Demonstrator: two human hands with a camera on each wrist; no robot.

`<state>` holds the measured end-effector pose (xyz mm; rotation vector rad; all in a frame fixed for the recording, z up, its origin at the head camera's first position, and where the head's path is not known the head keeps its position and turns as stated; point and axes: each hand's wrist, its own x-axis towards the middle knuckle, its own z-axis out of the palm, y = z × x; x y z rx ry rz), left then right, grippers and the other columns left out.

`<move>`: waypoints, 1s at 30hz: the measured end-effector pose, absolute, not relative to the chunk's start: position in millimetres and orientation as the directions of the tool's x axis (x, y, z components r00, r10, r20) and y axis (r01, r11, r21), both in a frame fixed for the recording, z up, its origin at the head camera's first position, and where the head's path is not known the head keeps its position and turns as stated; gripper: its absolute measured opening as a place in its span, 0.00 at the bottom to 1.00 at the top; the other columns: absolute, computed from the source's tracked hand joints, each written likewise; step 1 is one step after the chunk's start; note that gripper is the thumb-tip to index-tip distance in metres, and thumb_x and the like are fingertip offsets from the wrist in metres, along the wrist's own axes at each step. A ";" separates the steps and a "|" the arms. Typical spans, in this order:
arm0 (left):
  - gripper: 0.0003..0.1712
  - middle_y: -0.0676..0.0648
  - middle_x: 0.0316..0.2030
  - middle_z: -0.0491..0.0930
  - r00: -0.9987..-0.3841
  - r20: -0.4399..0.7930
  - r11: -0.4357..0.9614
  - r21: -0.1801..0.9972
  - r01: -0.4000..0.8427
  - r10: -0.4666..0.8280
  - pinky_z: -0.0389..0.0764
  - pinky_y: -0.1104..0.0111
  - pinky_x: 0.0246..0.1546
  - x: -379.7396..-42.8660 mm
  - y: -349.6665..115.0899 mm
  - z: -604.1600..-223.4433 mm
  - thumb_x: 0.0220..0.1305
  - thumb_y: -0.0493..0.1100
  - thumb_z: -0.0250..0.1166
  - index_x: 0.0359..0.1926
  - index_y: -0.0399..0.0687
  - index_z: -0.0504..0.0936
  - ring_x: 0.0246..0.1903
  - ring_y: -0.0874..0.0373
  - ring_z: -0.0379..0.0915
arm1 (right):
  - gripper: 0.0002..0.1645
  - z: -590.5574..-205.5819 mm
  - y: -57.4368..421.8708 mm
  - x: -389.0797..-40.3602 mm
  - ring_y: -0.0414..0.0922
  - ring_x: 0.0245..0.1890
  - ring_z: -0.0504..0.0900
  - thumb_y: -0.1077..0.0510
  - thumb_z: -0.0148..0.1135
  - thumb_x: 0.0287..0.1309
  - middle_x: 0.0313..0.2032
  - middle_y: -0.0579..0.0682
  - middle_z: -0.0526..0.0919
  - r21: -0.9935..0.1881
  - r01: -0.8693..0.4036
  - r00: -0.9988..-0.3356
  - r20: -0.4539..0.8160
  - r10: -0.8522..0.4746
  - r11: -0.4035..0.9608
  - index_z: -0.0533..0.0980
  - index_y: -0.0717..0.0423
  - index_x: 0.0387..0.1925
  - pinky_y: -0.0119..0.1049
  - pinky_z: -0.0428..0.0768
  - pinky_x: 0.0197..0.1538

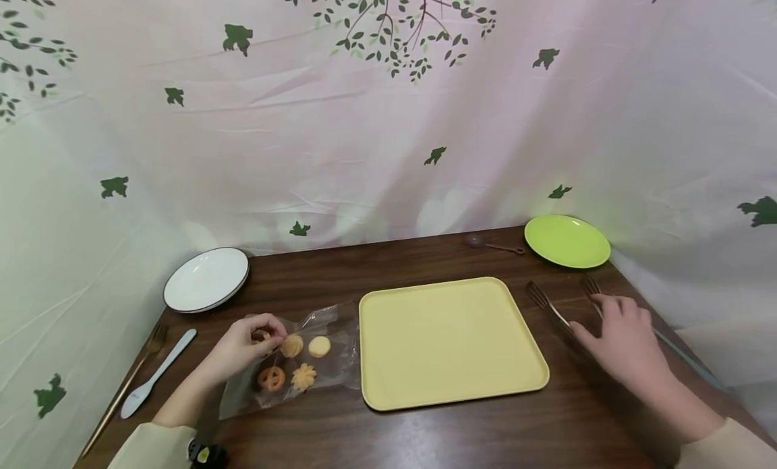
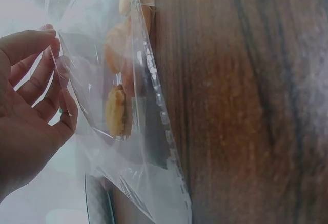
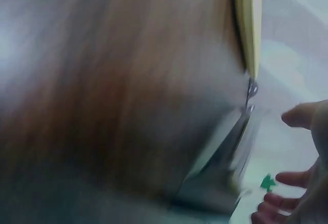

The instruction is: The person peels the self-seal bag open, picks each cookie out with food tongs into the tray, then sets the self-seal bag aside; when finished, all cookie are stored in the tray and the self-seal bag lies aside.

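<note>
My left hand (image 1: 249,347) pinches the film of a clear plastic bag (image 2: 77,70) between thumb and fingertips. Several biscuits show through the film: a pretzel-shaped one (image 1: 271,378), a flower-shaped one (image 1: 303,376), a pale round one (image 1: 319,346) and a swirled one (image 1: 292,345). Another is partly hidden by my left fingers. On the right, my right hand (image 1: 628,341) hovers with spread fingers, holding nothing. Below it lie a fork (image 1: 539,296) and a second fork (image 1: 590,286), whose handle is partly covered by the hand. The right wrist view is blurred.
A yellow tray (image 1: 452,344) lies in the middle. White plates (image 1: 206,280) stand at the back left, a green plate (image 1: 567,241) at the back right beside a dark spoon (image 1: 475,240). A gold fork (image 1: 124,391) and a pale blue spreader (image 1: 159,373) lie far left.
</note>
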<state>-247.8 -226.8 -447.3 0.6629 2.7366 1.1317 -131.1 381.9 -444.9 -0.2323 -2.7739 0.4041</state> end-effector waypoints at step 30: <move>0.09 0.57 0.33 0.79 -0.892 0.107 0.594 0.711 0.377 0.439 0.76 0.67 0.35 -250.7 -230.5 -448.5 0.62 0.46 0.65 0.36 0.45 0.81 0.35 0.61 0.74 | 0.38 -424.3 331.9 -151.0 0.60 0.52 0.75 0.46 0.62 0.60 0.56 0.61 0.73 -0.300 -0.277 -0.955 0.190 -0.228 0.913 0.63 0.61 0.64 0.59 0.73 0.46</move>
